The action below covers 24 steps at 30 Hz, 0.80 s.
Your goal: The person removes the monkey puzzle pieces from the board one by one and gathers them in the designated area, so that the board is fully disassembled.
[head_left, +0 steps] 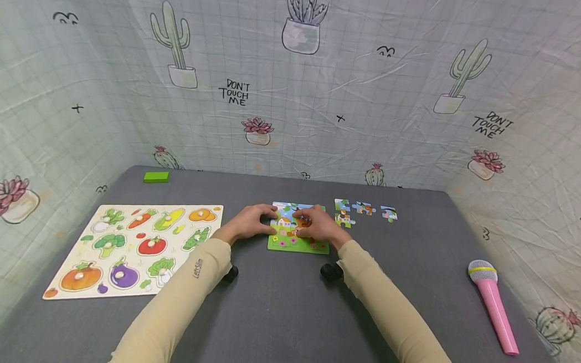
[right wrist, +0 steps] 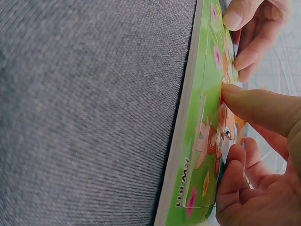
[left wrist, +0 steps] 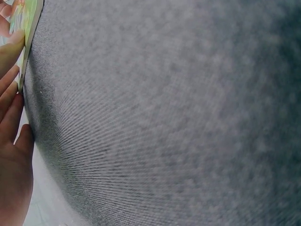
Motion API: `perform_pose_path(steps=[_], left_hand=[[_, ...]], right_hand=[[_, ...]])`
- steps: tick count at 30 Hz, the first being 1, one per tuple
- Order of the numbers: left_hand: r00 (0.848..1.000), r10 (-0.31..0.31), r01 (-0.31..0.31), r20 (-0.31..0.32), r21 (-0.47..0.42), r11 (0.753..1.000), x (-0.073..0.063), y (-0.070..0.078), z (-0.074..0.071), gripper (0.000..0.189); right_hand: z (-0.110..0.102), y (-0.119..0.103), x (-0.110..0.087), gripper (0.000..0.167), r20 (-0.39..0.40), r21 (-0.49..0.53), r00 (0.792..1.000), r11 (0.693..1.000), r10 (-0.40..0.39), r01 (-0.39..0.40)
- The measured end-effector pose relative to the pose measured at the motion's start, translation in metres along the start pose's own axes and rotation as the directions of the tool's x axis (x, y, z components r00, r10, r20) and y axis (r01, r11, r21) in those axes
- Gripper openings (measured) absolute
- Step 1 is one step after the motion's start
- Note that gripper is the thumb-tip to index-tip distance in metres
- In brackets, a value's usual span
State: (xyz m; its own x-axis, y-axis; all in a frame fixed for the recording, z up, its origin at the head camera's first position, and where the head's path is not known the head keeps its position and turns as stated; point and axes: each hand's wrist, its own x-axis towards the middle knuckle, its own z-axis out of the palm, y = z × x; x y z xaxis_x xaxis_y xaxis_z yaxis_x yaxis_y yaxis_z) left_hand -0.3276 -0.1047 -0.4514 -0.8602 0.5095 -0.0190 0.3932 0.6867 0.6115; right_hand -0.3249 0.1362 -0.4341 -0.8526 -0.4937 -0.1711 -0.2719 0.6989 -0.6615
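A jigsaw puzzle board point(head_left: 298, 247) with a green border and a picture of a house and flowers lies flat before me. My left hand point(head_left: 249, 222) touches its left side, thumb near the lower part and fingers spread higher up. In the left wrist view those fingers point(left wrist: 10, 117) look fairly straight beside the board's edge. Over the board's right half, my right hand point(head_left: 321, 223) has thumb and curled fingers around a puzzle piece point(right wrist: 225, 115) with an orange animal on it. Part of that piece is hidden by the fingers.
Several loose puzzle pieces point(head_left: 343, 212) lie right of the board. A wooden vegetable puzzle point(head_left: 131, 252) covers the left side, with a green block point(head_left: 156, 177) behind it. A pink toy microphone point(head_left: 494, 310) lies at the right. Patterned cloth walls point(head_left: 296, 93) surround the grey table point(head_left: 272, 313).
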Motion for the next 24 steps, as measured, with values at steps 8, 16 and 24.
perform_pose_path(steps=[8, 16, 24], left_hand=[[1.0, 0.007, -0.007, -0.002, -0.002, 1.0, 0.0, -0.001, -0.001, 0.044], [1.0, -0.004, 0.004, 0.007, 0.006, 1.0, 0.001, 0.0, -0.001, 0.044], [1.0, -0.005, 0.005, 0.007, 0.011, 1.0, 0.001, 0.0, 0.0, 0.045]], right_hand=[[0.0, 0.009, 0.004, 0.044, 0.008, 0.009, 0.993, 0.993, -0.115, 0.115], [-0.003, 0.002, 0.0, 0.062, 0.091, -0.031, 0.996, 0.999, -0.017, 0.02], [-0.003, -0.002, -0.001, 0.063, 0.112, -0.029, 0.994, 1.0, 0.005, -0.002]])
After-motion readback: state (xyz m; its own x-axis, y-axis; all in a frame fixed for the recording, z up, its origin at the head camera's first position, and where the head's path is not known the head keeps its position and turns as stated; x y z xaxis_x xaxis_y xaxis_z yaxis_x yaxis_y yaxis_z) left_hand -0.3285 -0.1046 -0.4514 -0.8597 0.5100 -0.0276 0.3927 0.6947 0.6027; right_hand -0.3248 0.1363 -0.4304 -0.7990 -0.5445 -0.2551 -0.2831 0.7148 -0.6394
